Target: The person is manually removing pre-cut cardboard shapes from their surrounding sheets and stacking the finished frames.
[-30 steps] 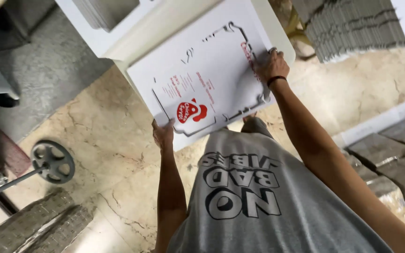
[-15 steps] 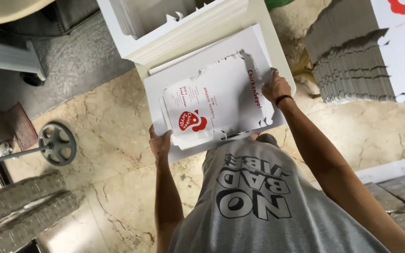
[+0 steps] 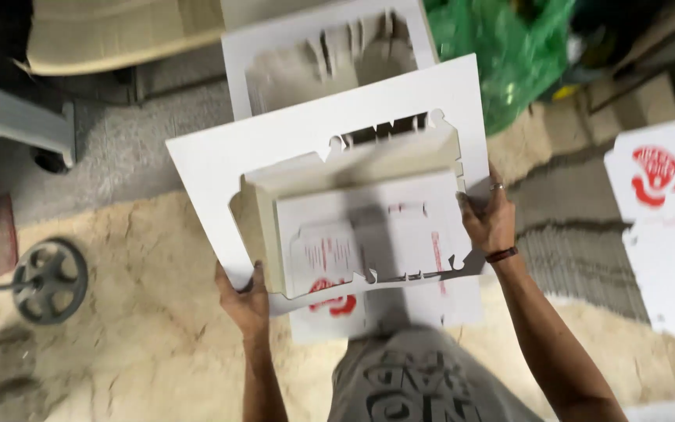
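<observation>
Nearest the camera, the person's grey printed shirt (image 3: 423,383) fills the bottom edge. Just beyond it, the left hand (image 3: 245,301) pinches the lower left corner of a white cardboard frame (image 3: 220,168), thumb on top, fingers underneath. The right hand (image 3: 490,223), with a ring and a dark wristband, grips the frame's right edge the same way.

Change since a second ago: earlier both hands pressed on a flat printed sheet lying on the stack. Now the outer frame is lifted and tilted, and the die-cut box blank (image 3: 376,242), white with red print, shows through the hole, lying on the stack (image 3: 384,312) below. This probably means the waste surround has come free of the blank, though motion blur leaves it unclear whether every tab has parted.

Farther out: another cut-out frame (image 3: 236,62) lies on the floor beyond, a green plastic bag (image 3: 509,55) at upper right, grey corrugated bundles (image 3: 572,242) and more printed sheets (image 3: 666,227) to the right, and a metal wheel (image 3: 50,281) on the marble floor at left.

Hidden or cut off: the fingers under the frame, the stack's depth, the right sheets past the picture edge.
</observation>
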